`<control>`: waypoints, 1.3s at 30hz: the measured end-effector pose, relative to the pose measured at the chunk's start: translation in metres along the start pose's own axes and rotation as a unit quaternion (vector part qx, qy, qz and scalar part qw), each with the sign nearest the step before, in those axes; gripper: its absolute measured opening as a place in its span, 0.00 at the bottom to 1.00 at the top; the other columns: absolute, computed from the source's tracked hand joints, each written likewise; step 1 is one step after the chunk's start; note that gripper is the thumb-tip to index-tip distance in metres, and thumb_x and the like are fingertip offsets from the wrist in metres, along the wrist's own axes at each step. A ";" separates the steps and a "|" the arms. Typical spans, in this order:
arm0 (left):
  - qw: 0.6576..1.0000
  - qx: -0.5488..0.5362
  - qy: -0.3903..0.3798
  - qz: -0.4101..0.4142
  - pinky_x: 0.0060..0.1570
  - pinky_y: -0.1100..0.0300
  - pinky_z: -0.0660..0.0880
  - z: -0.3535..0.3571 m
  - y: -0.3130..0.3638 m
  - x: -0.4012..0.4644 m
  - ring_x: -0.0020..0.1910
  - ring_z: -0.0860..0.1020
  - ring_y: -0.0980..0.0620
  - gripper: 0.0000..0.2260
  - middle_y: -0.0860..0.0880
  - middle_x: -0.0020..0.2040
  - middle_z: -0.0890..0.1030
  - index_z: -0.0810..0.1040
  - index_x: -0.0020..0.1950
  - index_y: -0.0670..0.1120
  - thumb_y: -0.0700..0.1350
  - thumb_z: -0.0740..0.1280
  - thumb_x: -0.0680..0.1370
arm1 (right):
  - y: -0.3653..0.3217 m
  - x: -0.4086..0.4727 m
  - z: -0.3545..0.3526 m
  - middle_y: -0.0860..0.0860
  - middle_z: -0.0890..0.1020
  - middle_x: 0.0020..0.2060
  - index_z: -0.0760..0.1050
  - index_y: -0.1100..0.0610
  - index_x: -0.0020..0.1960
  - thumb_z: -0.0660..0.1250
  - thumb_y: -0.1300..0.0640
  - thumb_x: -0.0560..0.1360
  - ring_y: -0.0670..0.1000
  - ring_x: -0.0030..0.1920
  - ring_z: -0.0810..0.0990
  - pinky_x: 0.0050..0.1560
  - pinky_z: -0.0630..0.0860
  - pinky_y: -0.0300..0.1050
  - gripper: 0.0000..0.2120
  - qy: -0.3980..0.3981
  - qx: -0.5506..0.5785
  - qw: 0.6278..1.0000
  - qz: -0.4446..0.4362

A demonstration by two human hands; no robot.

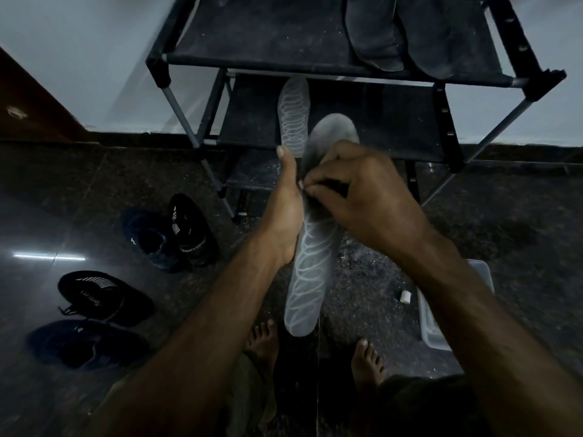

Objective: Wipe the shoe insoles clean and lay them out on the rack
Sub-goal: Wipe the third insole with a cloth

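Four insoles showed: two dark ones (410,36) at one o'clock on the rack (315,58), one patterned (294,115) at twelve, one held (310,269) centrally. Four shoes (170,231) sat at nine. One tub (441,316) at four.

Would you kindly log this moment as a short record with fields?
left hand: holds the patterned insole along its edge
right hand: pinches something dark against that insole; cloth not identifiable
rack, top shelf: two dark insoles
rack, middle shelf: one patterned insole
floor: four dark shoes, plastic container
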State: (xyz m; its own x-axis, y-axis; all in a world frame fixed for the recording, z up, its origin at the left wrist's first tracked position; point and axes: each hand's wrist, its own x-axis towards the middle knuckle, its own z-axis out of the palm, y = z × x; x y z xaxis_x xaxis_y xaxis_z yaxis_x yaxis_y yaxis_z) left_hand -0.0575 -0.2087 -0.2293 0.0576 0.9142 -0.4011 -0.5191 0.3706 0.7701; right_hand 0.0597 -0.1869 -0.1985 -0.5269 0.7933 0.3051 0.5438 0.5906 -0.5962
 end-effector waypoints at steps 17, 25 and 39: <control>1.000 -0.006 0.014 0.007 0.65 0.46 0.74 -0.003 0.000 0.005 0.62 0.79 0.43 0.34 0.39 0.60 0.81 0.74 0.68 0.43 0.67 0.46 0.80 | -0.003 0.000 0.003 0.51 0.79 0.42 0.84 0.58 0.46 0.71 0.60 0.75 0.47 0.42 0.78 0.44 0.76 0.37 0.04 0.028 0.003 0.999 0.038; 1.000 -0.012 0.024 0.010 0.57 0.52 0.78 -0.002 0.001 0.003 0.58 0.81 0.45 0.33 0.40 0.57 0.83 0.76 0.65 0.41 0.65 0.47 0.81 | -0.002 -0.001 0.003 0.50 0.79 0.42 0.84 0.58 0.46 0.71 0.60 0.74 0.45 0.43 0.78 0.45 0.74 0.34 0.03 0.002 0.019 0.999 0.047; 0.999 -0.001 0.036 0.011 0.54 0.52 0.79 -0.008 0.005 0.003 0.55 0.83 0.46 0.33 0.41 0.54 0.84 0.78 0.61 0.42 0.66 0.47 0.80 | -0.006 -0.001 0.005 0.50 0.79 0.43 0.83 0.58 0.46 0.70 0.60 0.75 0.46 0.43 0.77 0.46 0.76 0.39 0.04 -0.046 -0.009 0.998 0.031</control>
State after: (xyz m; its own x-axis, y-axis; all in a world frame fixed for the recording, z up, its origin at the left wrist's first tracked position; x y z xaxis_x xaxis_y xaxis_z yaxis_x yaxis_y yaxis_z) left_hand -0.0667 -0.2055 -0.2302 -0.0150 0.9083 -0.4181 -0.5208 0.3498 0.7787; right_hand 0.0534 -0.1919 -0.1992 -0.5497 0.8117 0.1973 0.5888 0.5440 -0.5978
